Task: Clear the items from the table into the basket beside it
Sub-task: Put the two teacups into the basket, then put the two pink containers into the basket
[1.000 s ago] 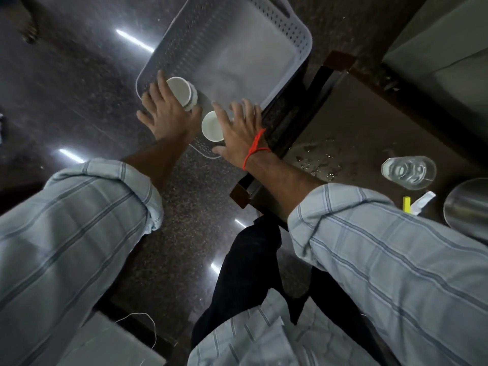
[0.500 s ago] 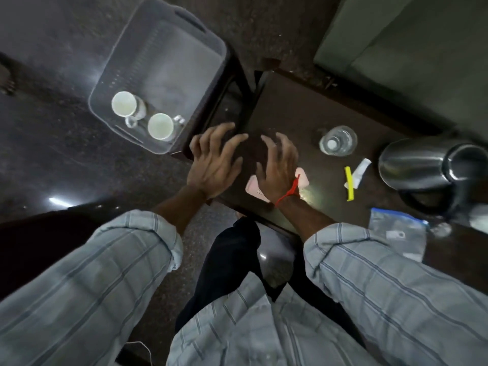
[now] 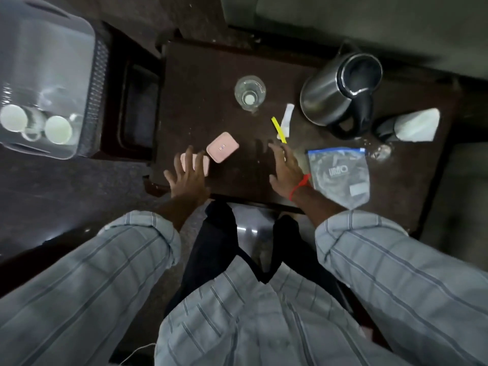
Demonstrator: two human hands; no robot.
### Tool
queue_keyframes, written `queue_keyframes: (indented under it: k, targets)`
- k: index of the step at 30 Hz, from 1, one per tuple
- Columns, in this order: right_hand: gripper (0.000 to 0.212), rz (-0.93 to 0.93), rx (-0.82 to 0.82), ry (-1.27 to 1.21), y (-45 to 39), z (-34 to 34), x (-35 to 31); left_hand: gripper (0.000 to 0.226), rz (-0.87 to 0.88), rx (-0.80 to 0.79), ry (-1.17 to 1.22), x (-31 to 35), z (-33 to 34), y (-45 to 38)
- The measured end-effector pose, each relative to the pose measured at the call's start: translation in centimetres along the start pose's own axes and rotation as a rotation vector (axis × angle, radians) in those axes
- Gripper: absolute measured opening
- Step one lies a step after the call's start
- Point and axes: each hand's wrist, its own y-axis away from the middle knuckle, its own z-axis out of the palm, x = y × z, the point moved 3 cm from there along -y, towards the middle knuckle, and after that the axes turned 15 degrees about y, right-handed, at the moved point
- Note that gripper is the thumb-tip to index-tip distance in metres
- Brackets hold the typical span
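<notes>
The grey basket (image 3: 89, 75) sits on the floor at the left and holds two white cups (image 3: 56, 129). On the dark table (image 3: 200, 75) lie two pink cases: one (image 3: 222, 147) in full view, the other (image 3: 204, 165) partly under my left hand (image 3: 188, 178), whose fingers are spread above it. My right hand (image 3: 286, 171) hovers open over the table's near edge, between the pink cases and a clear zip bag (image 3: 340, 173). A clear bottle (image 3: 249, 92), a yellow strip (image 3: 278, 129), a white wrapper (image 3: 286, 118) and a steel kettle (image 3: 335, 91) stand farther back.
A dark cylinder with white paper (image 3: 412, 126) lies at the table's right end, with a crumpled bit of plastic (image 3: 381, 151) near it. A dark stool or tray (image 3: 137, 109) stands between basket and table. A sofa (image 3: 369, 19) runs behind the table.
Both hands left the cups in the basket and swung right onto the table. The right hand has come off the pink cases and moved toward the zip bag; the left hand is over one case.
</notes>
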Motion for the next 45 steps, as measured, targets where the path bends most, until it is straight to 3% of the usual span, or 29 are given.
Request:
queue_keyframes:
  k: [5,11,17,22,27,35,39,43,45]
  targets:
    - [0.099,-0.153,-0.156,0.144,-3.5,1.9,-1.6,0.101,-0.063,-0.054,0.007,-1.1,0.5,-2.5]
    - [0.11,-0.262,-0.186,0.281,-7.3,3.6,-6.5,0.102,-0.104,-0.118,0.042,-2.7,1.0,-5.0]
    - [0.095,-0.271,-0.199,0.418,-8.6,5.5,-9.7,0.092,-0.044,-0.066,0.083,-4.2,2.7,-6.0]
    - [0.067,-0.165,-0.031,0.57,-8.9,5.9,-10.8,0.063,0.042,0.009,0.105,-5.6,3.1,-6.1]
    - [0.061,-0.076,-0.056,0.611,-9.7,5.6,-11.8,0.066,0.072,0.037,0.183,-6.8,0.8,-5.4]
    - [0.067,0.069,0.004,0.313,-10.1,2.8,-17.1,0.082,0.152,0.301,0.365,-9.7,-8.2,-4.4]
    - [0.066,-0.006,0.074,0.223,-11.6,-0.2,-23.9,0.087,0.17,0.511,0.411,-12.0,-14.7,-5.1]
    - [0.07,-0.139,0.285,0.042,-13.3,-4.1,-31.7,0.078,0.16,0.833,0.424,-15.0,-22.1,-6.8]
    - [0.067,-0.207,0.363,-0.059,-14.3,-5.6,-35.0,0.077,0.147,0.907,0.419,-17.0,-25.4,-8.2]
